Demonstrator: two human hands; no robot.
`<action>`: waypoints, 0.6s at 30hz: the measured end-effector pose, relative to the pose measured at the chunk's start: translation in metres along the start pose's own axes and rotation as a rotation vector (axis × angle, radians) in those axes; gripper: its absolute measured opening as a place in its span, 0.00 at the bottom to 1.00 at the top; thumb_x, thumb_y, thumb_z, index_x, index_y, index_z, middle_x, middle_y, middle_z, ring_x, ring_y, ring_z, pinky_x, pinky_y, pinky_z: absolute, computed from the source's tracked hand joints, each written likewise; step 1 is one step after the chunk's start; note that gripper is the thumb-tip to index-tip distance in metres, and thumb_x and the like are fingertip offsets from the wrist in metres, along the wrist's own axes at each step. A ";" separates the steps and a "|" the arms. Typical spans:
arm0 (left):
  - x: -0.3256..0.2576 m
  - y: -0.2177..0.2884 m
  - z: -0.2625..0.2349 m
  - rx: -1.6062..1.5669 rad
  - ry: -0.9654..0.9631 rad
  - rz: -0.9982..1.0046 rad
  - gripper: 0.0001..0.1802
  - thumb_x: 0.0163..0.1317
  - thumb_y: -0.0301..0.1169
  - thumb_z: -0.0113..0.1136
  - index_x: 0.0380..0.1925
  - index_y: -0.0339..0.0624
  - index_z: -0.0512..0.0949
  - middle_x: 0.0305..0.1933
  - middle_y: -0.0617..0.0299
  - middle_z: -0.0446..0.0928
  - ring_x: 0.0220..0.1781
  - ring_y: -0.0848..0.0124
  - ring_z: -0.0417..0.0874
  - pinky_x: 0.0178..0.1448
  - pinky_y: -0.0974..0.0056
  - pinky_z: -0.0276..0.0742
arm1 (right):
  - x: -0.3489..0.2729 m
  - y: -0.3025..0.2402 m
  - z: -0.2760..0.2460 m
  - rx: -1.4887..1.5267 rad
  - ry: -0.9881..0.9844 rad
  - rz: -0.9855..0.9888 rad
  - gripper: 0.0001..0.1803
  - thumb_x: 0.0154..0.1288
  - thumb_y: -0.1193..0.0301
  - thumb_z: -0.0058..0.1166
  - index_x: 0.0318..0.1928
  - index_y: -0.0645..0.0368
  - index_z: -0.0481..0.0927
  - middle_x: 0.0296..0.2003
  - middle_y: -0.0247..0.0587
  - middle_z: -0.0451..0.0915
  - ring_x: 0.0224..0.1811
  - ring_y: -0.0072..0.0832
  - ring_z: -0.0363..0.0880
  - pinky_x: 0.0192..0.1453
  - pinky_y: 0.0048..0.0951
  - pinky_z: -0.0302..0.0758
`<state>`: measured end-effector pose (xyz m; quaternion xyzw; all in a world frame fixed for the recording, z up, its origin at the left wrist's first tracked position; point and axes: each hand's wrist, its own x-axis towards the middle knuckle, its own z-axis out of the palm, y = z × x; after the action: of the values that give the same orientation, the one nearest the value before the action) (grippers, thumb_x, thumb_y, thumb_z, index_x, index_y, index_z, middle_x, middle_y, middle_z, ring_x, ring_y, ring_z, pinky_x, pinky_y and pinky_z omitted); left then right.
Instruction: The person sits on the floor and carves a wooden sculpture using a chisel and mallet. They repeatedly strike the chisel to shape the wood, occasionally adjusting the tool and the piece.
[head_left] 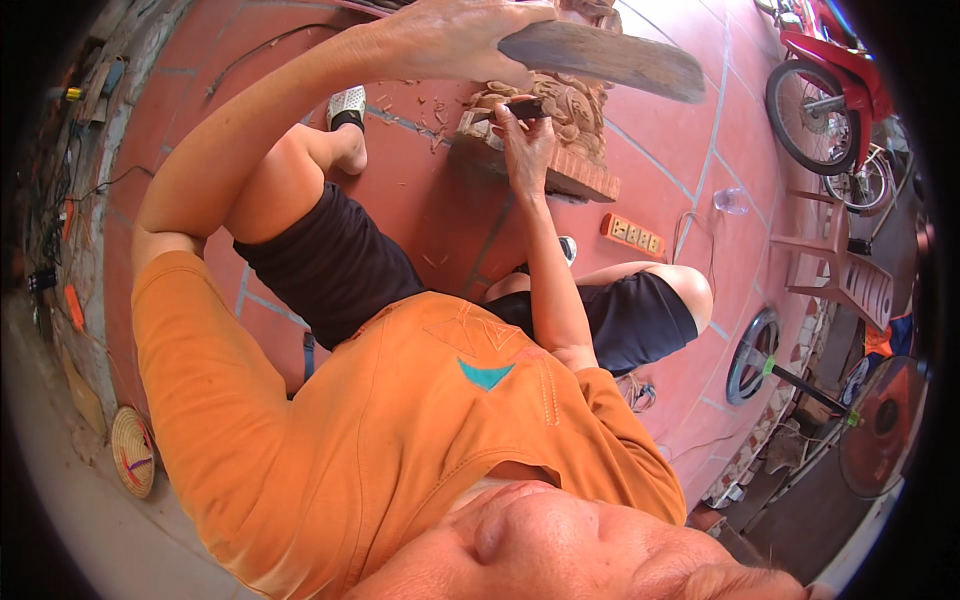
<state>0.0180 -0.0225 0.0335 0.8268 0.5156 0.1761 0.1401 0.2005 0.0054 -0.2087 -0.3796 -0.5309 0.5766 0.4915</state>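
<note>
My left hand (455,40) is raised at the top of the view, its fingers closed round the end of a flat wooden mallet (620,65). The mallet hangs slantwise above a carved wooden block (580,125), with a gap that I cannot measure. Below it, my right hand (527,155) pinches a short dark tool, chisel-like (528,108), against the left part of the carving. That tool's working tip is hidden. Scrolled relief covers the block, which rests low between my legs with a ridged near edge.
Wood shavings (435,125) lie on the red tiles left of the block. An orange power strip (633,236) and a clear cup (731,201) are to the right. Further right stand a red motorbike (850,75), a pink plastic chair (855,280) and a fan (883,428). A woven hat (132,452) is at left.
</note>
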 end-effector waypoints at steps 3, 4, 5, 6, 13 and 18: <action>-0.001 0.004 0.004 -0.036 -0.039 -0.026 0.29 0.60 0.44 0.67 0.52 0.35 0.71 0.39 0.38 0.83 0.42 0.43 0.86 0.48 0.43 0.80 | -0.002 -0.007 0.005 -0.045 0.031 -0.026 0.12 0.68 0.74 0.64 0.48 0.65 0.78 0.36 0.36 0.84 0.34 0.19 0.81 0.36 0.23 0.79; -0.001 0.004 0.005 -0.042 -0.067 -0.041 0.29 0.60 0.44 0.67 0.52 0.35 0.71 0.39 0.38 0.83 0.42 0.43 0.86 0.48 0.43 0.80 | -0.001 -0.006 0.004 -0.039 0.038 -0.032 0.12 0.68 0.74 0.65 0.48 0.65 0.78 0.36 0.37 0.84 0.33 0.20 0.81 0.36 0.23 0.79; -0.004 -0.003 0.015 0.004 -0.023 -0.020 0.27 0.59 0.43 0.67 0.52 0.38 0.72 0.33 0.41 0.82 0.37 0.45 0.86 0.46 0.44 0.80 | -0.001 -0.007 0.007 -0.028 0.037 -0.038 0.12 0.68 0.74 0.65 0.47 0.65 0.78 0.36 0.38 0.84 0.33 0.20 0.81 0.36 0.23 0.79; -0.006 -0.017 0.036 0.052 0.020 0.001 0.26 0.58 0.41 0.68 0.51 0.41 0.74 0.28 0.44 0.81 0.33 0.47 0.85 0.44 0.45 0.79 | -0.001 -0.009 0.008 -0.031 0.040 -0.018 0.12 0.68 0.74 0.65 0.47 0.66 0.78 0.36 0.38 0.84 0.33 0.20 0.81 0.36 0.24 0.79; -0.006 -0.013 0.018 0.153 -0.185 -0.013 0.26 0.59 0.43 0.67 0.50 0.38 0.72 0.32 0.41 0.81 0.36 0.45 0.85 0.45 0.45 0.79 | 0.000 -0.007 0.007 -0.059 0.004 -0.046 0.13 0.67 0.74 0.65 0.48 0.66 0.80 0.37 0.40 0.86 0.33 0.21 0.81 0.37 0.26 0.79; -0.002 0.002 0.007 0.014 -0.094 -0.066 0.28 0.60 0.43 0.67 0.52 0.35 0.70 0.36 0.37 0.83 0.40 0.42 0.86 0.47 0.43 0.80 | 0.003 -0.005 0.007 -0.116 0.023 -0.043 0.13 0.67 0.73 0.65 0.48 0.66 0.82 0.38 0.40 0.87 0.35 0.20 0.82 0.38 0.26 0.79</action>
<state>0.0216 -0.0253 0.0277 0.8176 0.5366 0.1288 0.1642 0.1941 0.0060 -0.2023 -0.4027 -0.5656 0.5299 0.4870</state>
